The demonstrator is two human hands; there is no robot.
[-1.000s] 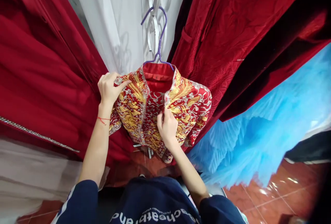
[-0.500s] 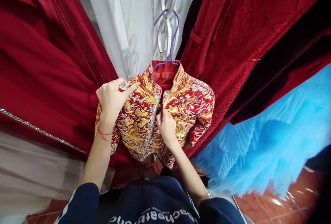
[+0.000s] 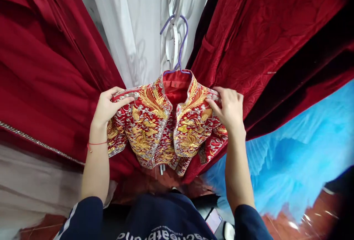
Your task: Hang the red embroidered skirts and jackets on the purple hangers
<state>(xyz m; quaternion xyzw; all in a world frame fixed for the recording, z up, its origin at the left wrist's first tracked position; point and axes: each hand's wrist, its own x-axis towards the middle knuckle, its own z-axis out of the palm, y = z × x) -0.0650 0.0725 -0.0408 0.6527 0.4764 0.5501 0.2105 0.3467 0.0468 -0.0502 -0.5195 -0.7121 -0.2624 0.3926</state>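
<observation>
A short red jacket point(image 3: 146, 136) with gold and silver embroidery hangs by a purple hanger point(image 3: 181, 46) from a chain of white rings point(image 3: 173, 38). Its front is unfastened, and a red size label point(image 3: 176, 84) shows inside the stand collar. My left hand point(image 3: 109, 103) grips the shoulder at the left of the picture, thumb on the front and fingers behind. At the opposite shoulder, my right hand point(image 3: 228, 105) holds the cloth the same way. The fingertips behind the fabric are hidden on both sides.
Dark red garments hang on the left point(image 3: 49, 66) and a red patterned garment point(image 3: 265, 29) on the right. White cloth point(image 3: 143, 18) is behind the rings. A fluffy blue garment point(image 3: 290, 147) spreads at lower right. A phone point(image 3: 214, 220) lies below, near a white object point(image 3: 229, 230).
My right hand has moved from the jacket's front edge up to the shoulder on the right. My left hand has shifted slightly outward along its shoulder. The jacket front hangs wider apart.
</observation>
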